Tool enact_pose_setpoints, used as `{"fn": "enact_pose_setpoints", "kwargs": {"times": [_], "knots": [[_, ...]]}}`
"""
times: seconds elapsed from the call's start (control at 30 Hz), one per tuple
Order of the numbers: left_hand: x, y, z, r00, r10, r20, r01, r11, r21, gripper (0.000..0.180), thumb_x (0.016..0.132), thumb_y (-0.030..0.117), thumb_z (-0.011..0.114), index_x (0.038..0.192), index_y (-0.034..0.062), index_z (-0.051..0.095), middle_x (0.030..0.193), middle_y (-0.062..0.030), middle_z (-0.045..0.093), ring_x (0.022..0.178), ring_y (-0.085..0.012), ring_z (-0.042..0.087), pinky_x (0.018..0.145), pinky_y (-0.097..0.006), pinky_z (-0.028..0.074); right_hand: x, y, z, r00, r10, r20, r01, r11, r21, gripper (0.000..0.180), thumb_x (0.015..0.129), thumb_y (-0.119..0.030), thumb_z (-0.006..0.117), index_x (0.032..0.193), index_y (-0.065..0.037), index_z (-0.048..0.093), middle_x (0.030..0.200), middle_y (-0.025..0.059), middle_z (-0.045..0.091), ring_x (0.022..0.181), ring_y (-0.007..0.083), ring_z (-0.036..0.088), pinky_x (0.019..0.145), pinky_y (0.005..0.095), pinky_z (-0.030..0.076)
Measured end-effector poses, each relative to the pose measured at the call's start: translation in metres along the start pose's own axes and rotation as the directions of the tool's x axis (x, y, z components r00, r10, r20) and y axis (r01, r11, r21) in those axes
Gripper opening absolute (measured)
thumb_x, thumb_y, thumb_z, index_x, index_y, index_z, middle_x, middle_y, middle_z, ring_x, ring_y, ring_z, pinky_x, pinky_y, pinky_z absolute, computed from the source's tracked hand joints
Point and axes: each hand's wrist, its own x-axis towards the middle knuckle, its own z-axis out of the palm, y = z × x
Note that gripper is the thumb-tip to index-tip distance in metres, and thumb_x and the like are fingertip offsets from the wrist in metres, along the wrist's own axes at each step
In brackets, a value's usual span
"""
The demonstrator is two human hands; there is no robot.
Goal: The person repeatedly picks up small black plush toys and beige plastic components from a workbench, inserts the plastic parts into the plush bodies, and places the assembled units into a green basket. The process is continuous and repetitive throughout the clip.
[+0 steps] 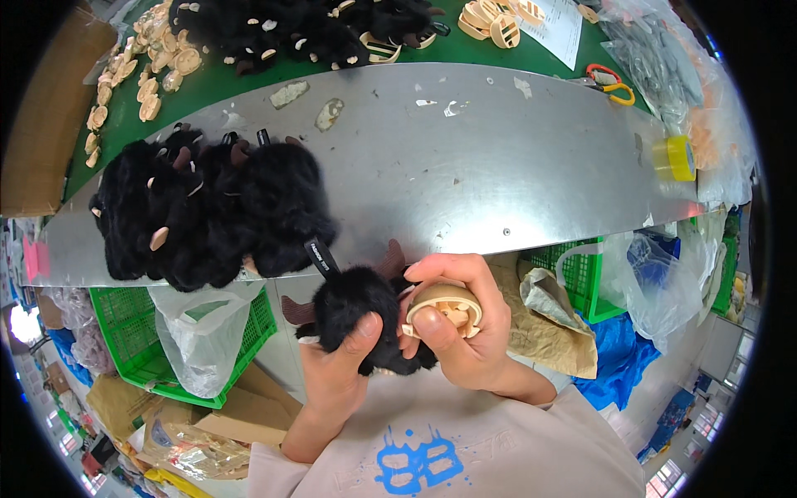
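Plush toy and beige clip held together at chest height, before the bench.
Left hand [336, 365] grips the black plush [359, 311]; right hand [465, 332] clasps the round clip [444, 309] against the plush's right side, touching it. Beyond, on the steel bench [498, 158], lies a plush pile [207, 207].

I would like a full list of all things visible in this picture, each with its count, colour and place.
plush toy: one, black, in the left hand
plastic part: one, beige, in the right hand
plush pile: several, black, left on the metal table
metal table: one, grey, centre
beige parts: many, far left on green surface
tape roll: one, yellow, table's right end
scissors: one, orange and yellow handles, top right
green crates: two, below the table
left hand: holds toy
right hand: holds part
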Motion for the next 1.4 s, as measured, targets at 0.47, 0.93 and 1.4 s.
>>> {"fn": "enact_pose_setpoints", "kwargs": {"times": [0.47, 0.93, 1.4], "knots": [[0.000, -0.006, 0.002, 0.964, 0.224, -0.142, -0.199, 0.965, 0.170, 0.025, 0.086, 0.004, 0.074, 0.109, -0.0024, 0.065, 0.103, -0.0045, 0.068, 0.093, -0.0116, 0.063, 0.083, -0.026, 0.050, 0.005, -0.003, -0.006, 0.989, -0.055, 0.138, 0.091, 0.959, -0.270, 0.026, 0.094, -0.015, 0.066, 0.110, 0.003, 0.057, 0.089, 0.0084, 0.065, 0.070, 0.0082, 0.060, 0.060, 0.0211, 0.046], [-0.005, -0.013, -0.001, 0.894, 0.434, -0.109, -0.313, 0.781, 0.541, 0.030, 0.084, 0.002, 0.077, 0.105, -0.0004, 0.056, 0.095, -0.0086, 0.066, 0.084, -0.0133, 0.061, 0.073, -0.025, 0.049, 0.013, -0.017, -0.014, 0.916, 0.330, 0.230, -0.336, 0.942, -0.012, 0.023, 0.097, -0.013, 0.061, 0.116, -0.001, 0.054, 0.090, 0.0058, 0.062, 0.074, 0.0104, 0.061, 0.065, 0.0248, 0.052], [0.021, -0.015, 0.011, 0.872, 0.486, -0.063, -0.400, 0.780, 0.481, 0.019, 0.096, 0.008, 0.063, 0.111, -0.0039, 0.061, 0.104, -0.0075, 0.066, 0.092, -0.0110, 0.059, 0.079, -0.025, 0.048, 0.031, 0.027, 0.012, 0.868, -0.493, 0.058, 0.425, 0.679, -0.598, 0.039, 0.082, -0.008, 0.071, 0.114, 0.005, 0.053, 0.093, 0.0168, 0.059, 0.077, 0.0302, 0.060, 0.057, 0.0358, 0.050]]}}
